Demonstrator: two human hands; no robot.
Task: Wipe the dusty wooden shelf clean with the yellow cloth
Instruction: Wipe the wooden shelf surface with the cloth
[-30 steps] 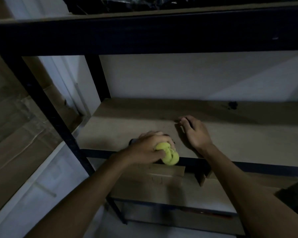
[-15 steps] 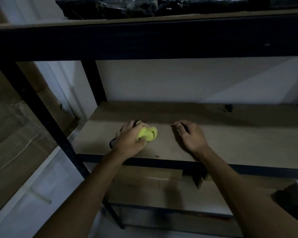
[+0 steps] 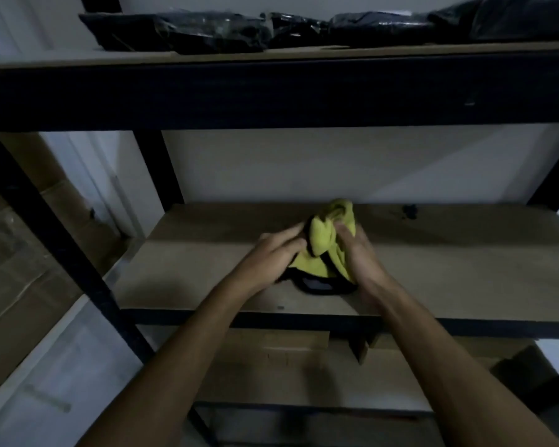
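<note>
The cloth (image 3: 326, 243) sits between left hand (image 3: 271, 256) and right hand (image 3: 359, 253) on the shelf (image 3: 449, 269) (bags (image 3: 271, 30) overhead).

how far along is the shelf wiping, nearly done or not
Hard to call nearly done. Both the left hand and right hand grip the bunched yellow cloth above the wooden shelf, apparently regathering it, not wiping. A dark speck remains near the back; dim light hides any dust.
</note>
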